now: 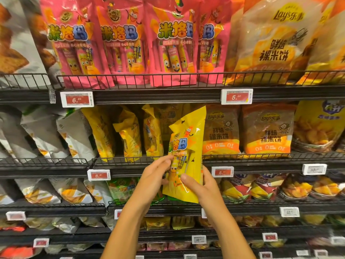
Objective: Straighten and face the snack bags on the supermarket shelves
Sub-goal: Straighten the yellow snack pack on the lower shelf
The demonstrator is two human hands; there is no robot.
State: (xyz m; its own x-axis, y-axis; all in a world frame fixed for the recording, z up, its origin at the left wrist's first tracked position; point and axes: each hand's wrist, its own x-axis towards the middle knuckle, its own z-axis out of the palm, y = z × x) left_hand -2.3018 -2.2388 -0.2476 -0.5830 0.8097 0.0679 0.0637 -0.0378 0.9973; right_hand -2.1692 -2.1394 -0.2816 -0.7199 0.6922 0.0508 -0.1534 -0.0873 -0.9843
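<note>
Head view: a glossy, crinkled yellow snack bag [186, 154] sits at centre, upright and slightly tilted, in front of the middle shelf's black wire rail [130, 159]. The left hand [155, 176] at 7 o'clock pinches its left edge; the right hand [203, 184] at 5 o'clock curls around its lower right. Three yellow bags [128, 135] lean at 9 o'clock, pink pouches [119, 42] at 12, orange Lay's bags [267, 131] at 3.
</note>
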